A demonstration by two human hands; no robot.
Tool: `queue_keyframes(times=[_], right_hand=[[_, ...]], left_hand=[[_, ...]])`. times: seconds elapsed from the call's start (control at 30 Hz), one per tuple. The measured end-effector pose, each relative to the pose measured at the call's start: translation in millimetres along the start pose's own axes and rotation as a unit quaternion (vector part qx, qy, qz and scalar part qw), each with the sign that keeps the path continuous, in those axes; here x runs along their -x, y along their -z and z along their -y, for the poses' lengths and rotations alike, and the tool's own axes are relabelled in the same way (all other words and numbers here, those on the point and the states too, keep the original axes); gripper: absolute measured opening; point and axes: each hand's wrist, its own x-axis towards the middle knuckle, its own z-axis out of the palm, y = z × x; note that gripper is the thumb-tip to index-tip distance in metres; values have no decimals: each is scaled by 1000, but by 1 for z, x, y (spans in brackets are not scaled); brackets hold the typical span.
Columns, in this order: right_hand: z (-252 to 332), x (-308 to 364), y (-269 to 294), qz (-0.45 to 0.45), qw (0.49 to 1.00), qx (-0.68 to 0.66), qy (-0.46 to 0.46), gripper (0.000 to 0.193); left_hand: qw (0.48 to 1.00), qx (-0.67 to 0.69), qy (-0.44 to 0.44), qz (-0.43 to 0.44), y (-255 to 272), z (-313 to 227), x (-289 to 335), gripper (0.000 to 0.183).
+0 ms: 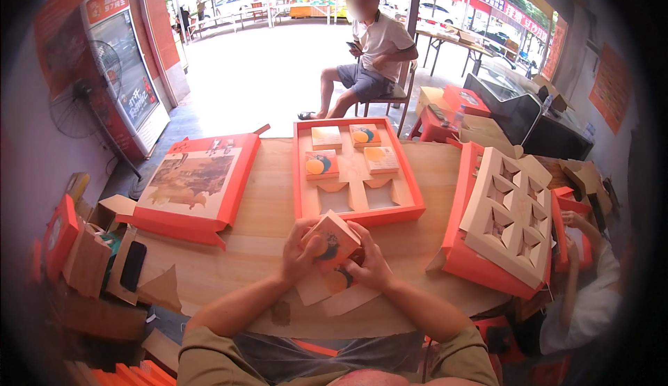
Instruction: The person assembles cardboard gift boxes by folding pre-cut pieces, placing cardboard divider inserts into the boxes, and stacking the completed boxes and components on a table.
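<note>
We note left hand (pixel 299 252) and right hand (pixel 373 264), fingers pinching a small box (pixel 332 240) between them, seemingly for steadiness, open red box (pixel 376 216) just beyond fingertips.

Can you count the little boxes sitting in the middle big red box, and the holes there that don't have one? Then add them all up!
Little boxes: 4
Unfilled holes: 2
Total: 6
</note>
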Motion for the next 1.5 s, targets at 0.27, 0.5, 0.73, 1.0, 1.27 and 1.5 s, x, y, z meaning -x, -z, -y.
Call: queue_keyframes(times=[0.27, 0.5, 0.73, 1.0, 1.27, 1.5], right_hand=[[-10, -3, 0, -30, 998, 25, 56, 76], [-11, -7, -1, -28, 996, 43, 74, 77], [-1, -4, 0, -27, 998, 28, 46, 77], [4, -3, -7, -25, 999, -12, 40, 76], [-16, 1, -12, -45, 997, -19, 62, 64], [1, -6, -6, -50, 997, 7, 67, 62]], left_hand=[[999, -11, -31, 20, -3, -2, -4, 38], [999, -4, -33, 9, -4, -6, -6, 37], [1000, -23, -18, 9, -9, -13, -2, 37], [999, -32, -16, 6, -6, -12, 0, 39], [1000, 7, -3, -17, -6, -17, 14, 41], [998, -17, -55, 9, -6, 5, -4, 45]])
